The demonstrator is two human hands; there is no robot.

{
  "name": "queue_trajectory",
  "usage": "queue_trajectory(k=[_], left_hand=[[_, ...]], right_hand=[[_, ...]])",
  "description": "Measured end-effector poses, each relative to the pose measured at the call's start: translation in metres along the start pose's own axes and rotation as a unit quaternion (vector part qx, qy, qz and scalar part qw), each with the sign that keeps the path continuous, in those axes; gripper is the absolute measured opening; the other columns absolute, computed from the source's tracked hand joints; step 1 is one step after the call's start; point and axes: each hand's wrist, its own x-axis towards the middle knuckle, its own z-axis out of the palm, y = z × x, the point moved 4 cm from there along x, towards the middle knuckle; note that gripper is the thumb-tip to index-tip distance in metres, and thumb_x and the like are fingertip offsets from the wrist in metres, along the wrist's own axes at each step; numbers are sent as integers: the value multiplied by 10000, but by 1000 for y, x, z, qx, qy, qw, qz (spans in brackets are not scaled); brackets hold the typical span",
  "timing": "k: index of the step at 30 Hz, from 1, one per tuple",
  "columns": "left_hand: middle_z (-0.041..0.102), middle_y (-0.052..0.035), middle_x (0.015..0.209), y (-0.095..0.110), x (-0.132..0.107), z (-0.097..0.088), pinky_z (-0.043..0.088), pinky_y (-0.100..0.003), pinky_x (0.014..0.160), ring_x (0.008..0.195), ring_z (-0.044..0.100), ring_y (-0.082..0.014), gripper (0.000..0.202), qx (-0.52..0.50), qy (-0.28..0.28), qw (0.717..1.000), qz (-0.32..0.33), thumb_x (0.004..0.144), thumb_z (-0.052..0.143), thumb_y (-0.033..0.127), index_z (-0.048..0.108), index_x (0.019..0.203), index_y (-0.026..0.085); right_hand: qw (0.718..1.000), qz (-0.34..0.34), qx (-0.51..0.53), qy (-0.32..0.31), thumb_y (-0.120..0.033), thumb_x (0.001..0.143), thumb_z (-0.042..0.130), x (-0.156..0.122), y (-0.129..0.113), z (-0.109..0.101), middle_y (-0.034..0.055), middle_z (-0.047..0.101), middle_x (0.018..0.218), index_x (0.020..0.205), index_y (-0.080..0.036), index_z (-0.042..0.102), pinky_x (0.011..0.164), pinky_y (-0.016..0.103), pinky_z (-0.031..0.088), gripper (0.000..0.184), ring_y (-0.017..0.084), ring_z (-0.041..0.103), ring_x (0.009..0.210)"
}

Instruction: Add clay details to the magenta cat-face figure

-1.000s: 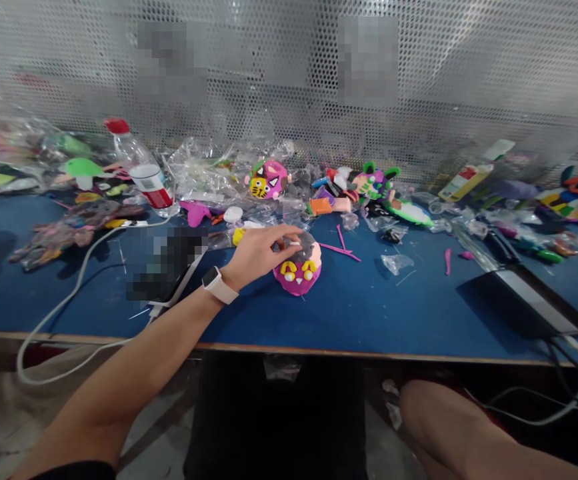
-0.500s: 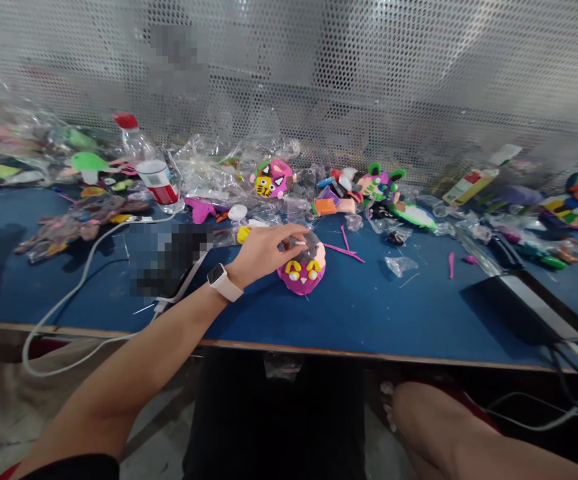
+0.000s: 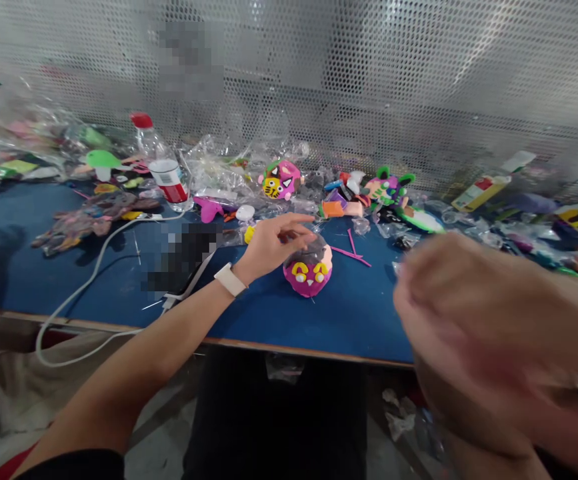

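Note:
On the blue tabletop in front of me sits a rounded clay head (image 3: 309, 279), magenta below, with yellow eye rims, white eyes and a grey and pale pink top. My left hand (image 3: 276, 247) is just above its grey top, fingers loosely bent and apart; whether a fingertip touches the clay cannot be made out. A pale watch strap (image 3: 230, 280) circles that wrist. My right hand (image 3: 489, 313) is raised at the right, close to the camera and smeared by motion, so its fingers are unclear. Thin magenta clay strips (image 3: 351, 253) lie right of the head.
A phone (image 3: 183, 263) with a white cable (image 3: 76, 293) lies to the left. Behind stand a red-capped bottle (image 3: 151, 137) and a red-and-white cup (image 3: 169, 183). Clay figures, including a cat-faced ball (image 3: 279, 181), and plastic wrappers line the perforated metal wall (image 3: 289, 67).
My left hand has lifted slightly off the clay head and its fingers have spread. My right arm has swung up from the lower right, covering the black device there. The view has shifted slightly.

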Motion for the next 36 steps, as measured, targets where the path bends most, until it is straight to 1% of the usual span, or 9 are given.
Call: queue_trajectory(k=[5,10,15,18,22,25,28,32,36], left_hand=[[827,-82,968,0,2,-3,669,-295,762,809,804,-182,488,-109,-19,994,-11,976,714,432,583,1364,167],[825,-71,953,3,-2,1,678,-306,787,891,811,-205,464,-82,-49,995,-8,998,693,360,559,1401,175],[827,-72,998,8,-1,7,675,-316,785,892,812,-204,403,-29,-66,997,-10,1028,643,389,583,1380,200],[812,-81,1122,19,2,-7,650,-351,908,1037,790,-226,465,89,-77,993,15,1010,666,439,588,1416,224],[690,-100,1408,33,-19,-57,464,-568,1182,1352,621,-332,338,392,-34,919,12,1035,603,406,680,1325,249],[642,-135,1444,43,-60,-98,461,-640,1135,1340,595,-419,317,526,81,844,-63,1025,583,414,708,1267,252],[491,-202,1582,48,-103,-119,475,-700,1063,1350,551,-525,536,592,137,784,-129,977,631,522,594,1440,253],[524,-250,1519,41,-132,-123,570,-626,851,1171,655,-524,523,616,97,756,-198,962,600,618,656,1317,238],[568,-234,1458,37,-130,-122,573,-576,872,1143,674,-467,556,594,91,765,-231,972,573,597,592,1399,242]], right_hand=[[986,-154,-46,41,-298,924,742,39,32,31,79,734,1239,1327,-316,650,990,538,614,414,313,717,1143],[991,-128,-26,33,-255,981,715,30,66,60,57,778,1110,1183,-284,717,899,397,660,205,227,760,1037],[990,-127,-24,47,-221,1002,686,17,72,61,27,796,1048,1080,-289,754,840,331,663,123,181,773,943],[991,-101,-40,79,-231,1004,688,18,76,56,28,795,1026,1059,-286,756,817,336,664,104,184,773,915],[992,-73,-49,86,-279,1002,712,19,81,54,36,792,1006,1055,-262,755,780,319,651,70,181,769,886],[992,-98,-54,63,-296,1013,701,19,78,57,43,793,986,1044,-243,756,758,298,634,82,177,767,871],[992,-102,-62,51,-313,1029,674,19,74,61,44,794,988,1042,-247,754,758,293,621,104,178,767,882],[991,-103,-64,48,-328,1033,665,18,70,64,49,790,991,1034,-245,757,753,281,611,125,177,764,885],[991,-106,-68,51,-320,1032,669,18,69,64,50,791,994,1038,-239,752,754,282,611,116,178,766,893]])
